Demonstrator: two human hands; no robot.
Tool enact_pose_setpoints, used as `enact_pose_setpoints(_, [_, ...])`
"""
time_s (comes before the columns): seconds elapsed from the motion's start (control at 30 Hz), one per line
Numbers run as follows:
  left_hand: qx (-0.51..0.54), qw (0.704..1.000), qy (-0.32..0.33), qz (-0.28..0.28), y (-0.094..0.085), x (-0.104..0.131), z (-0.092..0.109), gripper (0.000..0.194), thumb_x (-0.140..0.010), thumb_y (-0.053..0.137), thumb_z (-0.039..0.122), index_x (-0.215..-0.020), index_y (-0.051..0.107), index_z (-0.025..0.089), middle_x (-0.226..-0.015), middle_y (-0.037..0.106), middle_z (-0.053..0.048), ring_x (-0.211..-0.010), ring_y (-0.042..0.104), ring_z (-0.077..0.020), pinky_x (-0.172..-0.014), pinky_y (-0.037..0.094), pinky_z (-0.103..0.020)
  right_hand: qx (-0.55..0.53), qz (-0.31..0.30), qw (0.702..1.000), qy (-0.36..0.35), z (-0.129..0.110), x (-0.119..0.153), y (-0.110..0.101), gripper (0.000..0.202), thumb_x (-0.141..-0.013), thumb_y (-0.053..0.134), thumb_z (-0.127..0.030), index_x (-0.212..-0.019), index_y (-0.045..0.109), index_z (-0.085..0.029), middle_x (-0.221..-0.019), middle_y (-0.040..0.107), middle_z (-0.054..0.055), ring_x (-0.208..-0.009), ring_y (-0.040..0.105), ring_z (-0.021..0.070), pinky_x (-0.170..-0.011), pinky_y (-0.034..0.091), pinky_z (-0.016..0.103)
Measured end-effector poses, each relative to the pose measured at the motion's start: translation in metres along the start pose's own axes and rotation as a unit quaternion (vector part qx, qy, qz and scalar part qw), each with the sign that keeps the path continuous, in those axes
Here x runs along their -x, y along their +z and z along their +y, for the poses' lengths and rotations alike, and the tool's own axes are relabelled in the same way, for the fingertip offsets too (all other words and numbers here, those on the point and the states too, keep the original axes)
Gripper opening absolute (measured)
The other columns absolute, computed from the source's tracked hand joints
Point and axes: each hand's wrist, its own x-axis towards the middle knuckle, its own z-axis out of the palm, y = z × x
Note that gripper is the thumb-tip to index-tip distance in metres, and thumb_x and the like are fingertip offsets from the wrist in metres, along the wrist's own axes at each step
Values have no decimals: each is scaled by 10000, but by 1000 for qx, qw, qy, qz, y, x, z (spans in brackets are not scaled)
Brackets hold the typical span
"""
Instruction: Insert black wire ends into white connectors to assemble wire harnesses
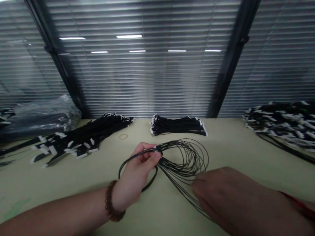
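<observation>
A coiled bundle of thin black cable (189,164) is held just above the pale table, its loose loops fanning out to the right. My left hand (141,167), with a brown bead bracelet at the wrist, pinches the bundle at its gathered neck between thumb and fingers. A thicker black loop hangs to the left, passing behind that hand. My right hand (221,193) is curled at the lower right edge of the loops, where strands run up to it. It is slightly blurred and its fingertips are hidden behind its back.
Black flat cables with white connectors (83,137) lie at left, beside a clear plastic bag (49,114). A neat cable stack (178,126) sits at the back centre. A large cable pile (283,123) stands at right. A rubber band (123,136) lies on the table (98,173). Window blinds (147,75) rise behind.
</observation>
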Motion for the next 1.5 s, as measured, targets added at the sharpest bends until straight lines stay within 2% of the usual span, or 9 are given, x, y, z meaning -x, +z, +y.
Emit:
enact_pose_setpoints(0.1, [-13, 1000, 10, -6, 2, 4, 3, 214, -742, 690, 247, -878, 541, 176, -702, 566, 50, -657, 488, -50, -605, 389, -131, -95, -42, 995, 9, 1, -17, 6, 156, -754, 520, -60, -758, 598, -195, -709, 627, -17, -578, 575, 153, -502, 292, 271])
enact_pose_setpoints(0.23, [-54, 997, 53, -10, 5, 10, 6, 185, -736, 695, 225, -849, 556, 181, -768, 578, 36, -702, 516, -66, -632, 414, -149, -233, 3, 972, 11, 0, -29, 4, 192, -867, 427, -128, -737, 561, -174, -654, 565, -25, -583, 511, 95, -551, 319, 219])
enact_pose_setpoints(0.37, [-70, 995, 68, -20, 7, 14, 8, 177, -732, 688, 218, -839, 552, 181, -778, 576, 23, -716, 535, -88, -637, 440, -175, -293, 37, 955, 35, -4, -28, 7, 174, -869, 449, -159, -750, 576, -170, -644, 545, -28, -583, 479, 77, -567, 314, 204])
enact_pose_setpoints(0.5, [-67, 995, 66, -24, 8, 15, 10, 180, -713, 685, 205, -821, 545, 175, -752, 566, 20, -700, 529, -94, -622, 449, -182, -311, 64, 946, 63, -8, -26, 11, 138, -827, 475, -156, -773, 600, -176, -660, 578, -26, -581, 492, 79, -577, 321, 212])
enact_pose_setpoints(0.8, [-66, 994, 78, -35, 9, 16, 10, 162, -719, 659, 179, -802, 521, 174, -700, 535, 34, -641, 487, -79, -560, 424, -164, -336, 49, 933, 118, -8, -26, 9, 106, -766, 447, -147, -754, 549, -170, -635, 567, -20, -565, 483, 98, -535, 324, 215])
enact_pose_setpoints(1.1, [-75, 994, 75, -27, 9, 16, 10, 160, -716, 665, 190, -797, 527, 177, -698, 532, 29, -640, 489, -88, -560, 425, -173, -344, 62, 930, 116, -8, -23, 8, 90, -766, 443, -149, -749, 530, -166, -657, 577, -17, -604, 507, 104, -565, 343, 227])
enact_pose_setpoints(1.33, [-78, 994, 76, -11, 7, 14, 9, 169, -709, 680, 205, -809, 547, 175, -724, 552, 20, -675, 506, -95, -603, 440, -183, -372, 67, 924, 62, -8, -27, 9, 131, -739, 468, -101, -724, 578, -169, -661, 588, -42, -600, 523, 65, -604, 374, 194])
enact_pose_setpoints(1.5, [-69, 995, 64, -22, 7, 14, 9, 176, -702, 679, 205, -804, 539, 173, -709, 545, 26, -661, 495, -89, -586, 428, -175, -380, 71, 918, 86, -8, -28, 15, 98, -750, 483, -111, -751, 560, -171, -646, 583, -44, -589, 530, 68, -574, 378, 183])
